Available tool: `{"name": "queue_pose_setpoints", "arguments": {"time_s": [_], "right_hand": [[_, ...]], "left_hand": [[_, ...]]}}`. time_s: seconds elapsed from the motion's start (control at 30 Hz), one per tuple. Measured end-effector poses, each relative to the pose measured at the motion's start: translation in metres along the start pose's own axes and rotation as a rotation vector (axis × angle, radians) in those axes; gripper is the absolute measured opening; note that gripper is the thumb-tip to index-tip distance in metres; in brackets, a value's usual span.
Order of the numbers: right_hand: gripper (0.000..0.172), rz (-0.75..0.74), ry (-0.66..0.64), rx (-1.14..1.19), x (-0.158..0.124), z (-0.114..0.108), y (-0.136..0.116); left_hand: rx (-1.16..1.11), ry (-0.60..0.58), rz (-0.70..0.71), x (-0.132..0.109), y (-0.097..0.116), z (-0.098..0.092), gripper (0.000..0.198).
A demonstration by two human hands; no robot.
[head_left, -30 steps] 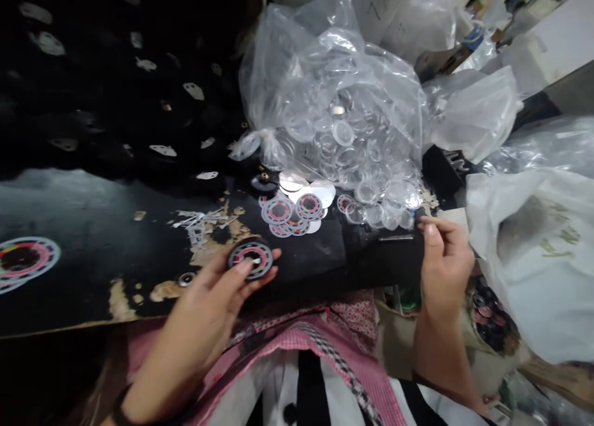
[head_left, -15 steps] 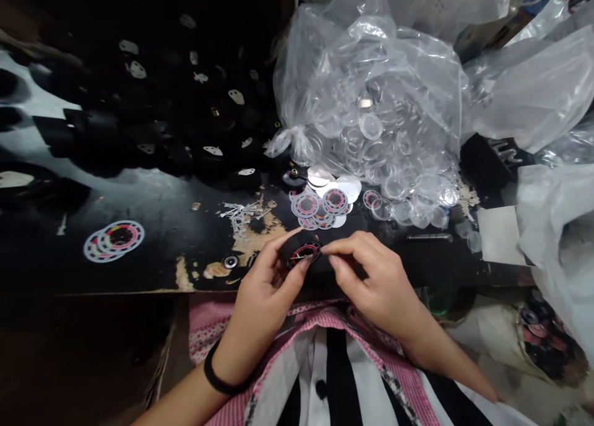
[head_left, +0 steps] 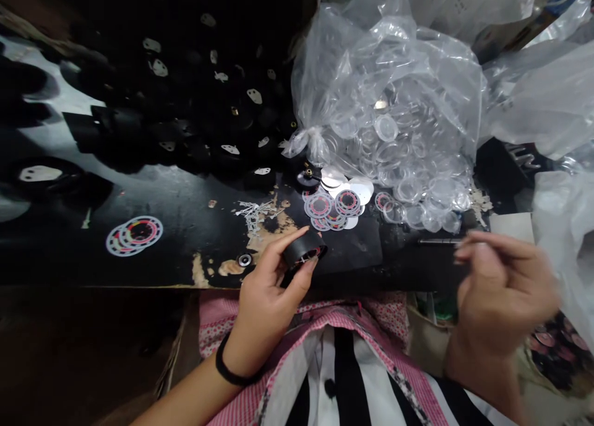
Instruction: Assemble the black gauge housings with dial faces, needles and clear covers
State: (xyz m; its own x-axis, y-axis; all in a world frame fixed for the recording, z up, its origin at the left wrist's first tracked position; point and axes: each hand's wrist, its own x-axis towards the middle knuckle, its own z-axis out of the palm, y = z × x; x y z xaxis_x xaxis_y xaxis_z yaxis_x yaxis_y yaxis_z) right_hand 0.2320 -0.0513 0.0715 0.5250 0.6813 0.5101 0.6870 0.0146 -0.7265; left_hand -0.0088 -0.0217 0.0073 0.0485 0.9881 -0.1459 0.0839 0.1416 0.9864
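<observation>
My left hand (head_left: 273,277) is closed round a small black gauge housing (head_left: 299,249), tilted on its side. Inside its rim, part of a red-marked dial and a white pointer show; my thumb covers some of it. My right hand (head_left: 503,283) is at the right, blurred, with its fingers curled. Its fingertips overlap the right end of a thin metal rod (head_left: 436,241) on the table, and whether they touch it is unclear. Printed dial discs (head_left: 331,209) lie in a pile beyond the housing. White pointers (head_left: 255,215) are heaped to the left of that pile.
A big clear bag (head_left: 385,60) spills transparent round covers (head_left: 411,187) over the back right. Two dial discs (head_left: 134,235) overlap at the left. Black housings (head_left: 116,129) crowd the back left. A small ring-shaped part (head_left: 244,260) sits near the table's front edge.
My right hand has left the housing and swung to the right, over by the metal rod. My left hand still holds the housing, now turned so that more of its black side shows.
</observation>
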Motion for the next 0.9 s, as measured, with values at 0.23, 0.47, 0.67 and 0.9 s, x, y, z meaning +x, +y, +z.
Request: {"name": "queue_pose_setpoints", "arguments": {"time_s": [0.23, 0.47, 0.67, 0.9], "right_hand": [[0.025, 0.262, 0.011, 0.028, 0.011, -0.008, 0.072], [0.015, 0.340, -0.065, 0.412, 0.006, 0.015, 0.080], [0.012, 0.210, -0.394, 0.856, -0.005, 0.042, 0.014], [0.021, -0.002, -0.711, 0.784, -0.018, 0.080, -0.027]], "left_hand": [[-0.659, -0.166, -0.506, 0.012, -0.004, 0.021, 0.024], [-0.856, -0.261, -0.747, 0.009, -0.007, 0.030, 0.030], [-0.822, -0.280, -0.761, 0.010, -0.011, 0.035, 0.027], [-0.864, -0.338, -0.708, 0.011, -0.012, 0.036, 0.020]]}}
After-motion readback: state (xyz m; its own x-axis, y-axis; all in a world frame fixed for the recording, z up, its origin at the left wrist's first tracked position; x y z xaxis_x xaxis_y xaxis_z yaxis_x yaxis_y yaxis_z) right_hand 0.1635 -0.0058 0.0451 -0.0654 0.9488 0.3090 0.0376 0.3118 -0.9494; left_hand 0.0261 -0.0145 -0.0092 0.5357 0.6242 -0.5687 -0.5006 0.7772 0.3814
